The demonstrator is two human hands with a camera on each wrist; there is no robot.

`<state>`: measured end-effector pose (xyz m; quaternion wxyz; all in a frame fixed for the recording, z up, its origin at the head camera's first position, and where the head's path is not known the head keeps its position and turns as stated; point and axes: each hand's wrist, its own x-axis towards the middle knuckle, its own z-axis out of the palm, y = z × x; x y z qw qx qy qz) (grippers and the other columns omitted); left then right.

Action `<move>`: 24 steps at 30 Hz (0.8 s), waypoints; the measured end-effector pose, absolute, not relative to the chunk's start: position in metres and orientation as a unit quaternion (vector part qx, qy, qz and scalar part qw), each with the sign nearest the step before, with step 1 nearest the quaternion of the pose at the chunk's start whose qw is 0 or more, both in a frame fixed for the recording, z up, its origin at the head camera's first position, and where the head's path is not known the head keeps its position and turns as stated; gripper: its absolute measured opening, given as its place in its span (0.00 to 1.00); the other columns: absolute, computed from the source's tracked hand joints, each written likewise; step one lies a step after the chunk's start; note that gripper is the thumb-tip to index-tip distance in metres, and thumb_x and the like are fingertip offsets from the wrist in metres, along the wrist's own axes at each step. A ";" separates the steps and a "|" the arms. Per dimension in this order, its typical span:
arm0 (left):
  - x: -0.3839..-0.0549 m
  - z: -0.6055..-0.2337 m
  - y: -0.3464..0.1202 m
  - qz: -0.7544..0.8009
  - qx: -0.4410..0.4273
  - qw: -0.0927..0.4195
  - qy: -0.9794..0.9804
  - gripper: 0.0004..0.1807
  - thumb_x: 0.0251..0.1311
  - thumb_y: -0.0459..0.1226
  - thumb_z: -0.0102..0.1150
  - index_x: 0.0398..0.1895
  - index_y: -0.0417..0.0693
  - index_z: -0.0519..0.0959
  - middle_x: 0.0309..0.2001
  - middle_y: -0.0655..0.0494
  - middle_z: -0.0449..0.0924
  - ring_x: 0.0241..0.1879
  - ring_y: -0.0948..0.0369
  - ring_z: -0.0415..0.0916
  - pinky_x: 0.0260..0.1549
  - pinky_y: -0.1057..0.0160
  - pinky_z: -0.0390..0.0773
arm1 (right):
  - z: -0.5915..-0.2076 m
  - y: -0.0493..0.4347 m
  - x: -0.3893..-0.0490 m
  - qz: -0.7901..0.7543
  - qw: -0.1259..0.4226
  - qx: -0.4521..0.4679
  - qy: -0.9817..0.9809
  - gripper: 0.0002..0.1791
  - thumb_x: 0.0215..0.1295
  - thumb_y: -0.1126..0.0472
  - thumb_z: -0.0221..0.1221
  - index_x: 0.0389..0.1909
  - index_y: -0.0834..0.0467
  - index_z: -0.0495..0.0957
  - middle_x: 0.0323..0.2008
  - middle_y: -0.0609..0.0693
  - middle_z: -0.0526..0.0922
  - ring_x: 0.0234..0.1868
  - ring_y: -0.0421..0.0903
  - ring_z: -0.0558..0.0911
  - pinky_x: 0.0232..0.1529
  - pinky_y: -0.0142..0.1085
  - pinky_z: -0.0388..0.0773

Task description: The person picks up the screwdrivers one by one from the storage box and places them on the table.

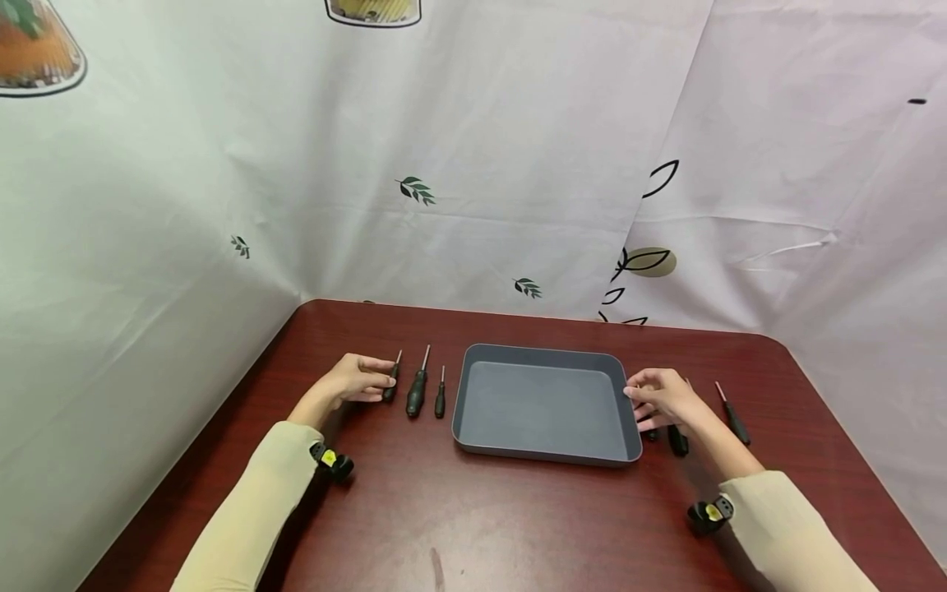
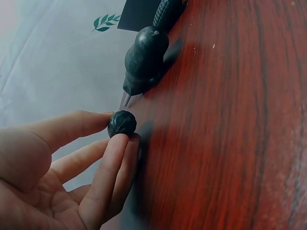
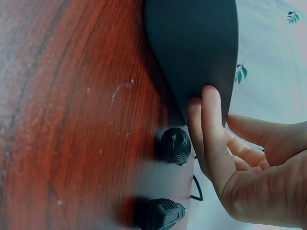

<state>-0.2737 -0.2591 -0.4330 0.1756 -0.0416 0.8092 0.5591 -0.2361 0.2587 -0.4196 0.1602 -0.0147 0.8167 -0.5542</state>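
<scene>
My left hand (image 1: 355,380) pinches the black handle of a small screwdriver (image 1: 390,391) between thumb and fingers, its shaft pointing to the table's back edge. The left wrist view shows the round handle end (image 2: 122,123) at the fingertips, close over the wood. Right of it lie a thicker black screwdriver (image 1: 417,395) and a short thin screwdriver (image 1: 440,398). A grey rectangular tray (image 1: 547,411) rests in the middle. My right hand (image 1: 666,399) holds its right wall, fingers (image 3: 211,108) against the outside and thumb at the rim.
Right of the tray, partly hidden by the right hand, are a black-handled screwdriver (image 1: 651,434) and a larger black handle (image 1: 677,441). Another screwdriver (image 1: 732,415) lies farther right. White patterned cloth (image 1: 473,164) hangs behind and beside the red-brown table (image 1: 518,526).
</scene>
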 end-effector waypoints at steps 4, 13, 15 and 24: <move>-0.274 -0.434 -0.259 0.557 -0.045 0.172 0.811 0.27 0.63 0.29 0.65 0.65 0.31 0.72 0.41 0.48 0.85 0.29 0.63 0.84 0.33 0.61 0.87 | -0.419 0.258 -0.236 -0.553 0.159 -0.012 0.818 0.20 0.74 0.66 0.55 0.57 0.78 0.67 0.30 0.55 0.82 0.27 0.47 0.84 0.30 0.45 0.87; -0.275 -0.435 -0.258 0.550 -0.042 0.162 0.818 0.25 0.62 0.28 0.66 0.62 0.29 0.75 0.39 0.48 0.85 0.27 0.63 0.83 0.31 0.62 0.87 | -0.421 0.259 -0.235 -0.553 0.157 -0.013 0.818 0.20 0.74 0.66 0.56 0.56 0.78 0.67 0.31 0.55 0.82 0.27 0.47 0.84 0.30 0.45 0.87; -0.275 -0.435 -0.257 0.540 -0.037 0.155 0.827 0.24 0.61 0.28 0.66 0.60 0.27 0.75 0.39 0.46 0.85 0.26 0.63 0.83 0.30 0.62 0.87 | -0.422 0.260 -0.235 -0.554 0.158 -0.014 0.817 0.20 0.74 0.66 0.56 0.56 0.78 0.67 0.30 0.55 0.82 0.27 0.47 0.84 0.30 0.45 0.87; -0.273 -0.437 -0.248 0.496 -0.053 0.115 0.859 0.23 0.57 0.29 0.70 0.56 0.29 0.79 0.42 0.36 0.84 0.29 0.59 0.85 0.31 0.61 0.87 | -0.421 0.258 -0.236 -0.554 0.159 -0.009 0.817 0.19 0.73 0.67 0.56 0.56 0.78 0.67 0.30 0.55 0.82 0.26 0.47 0.84 0.30 0.45 0.87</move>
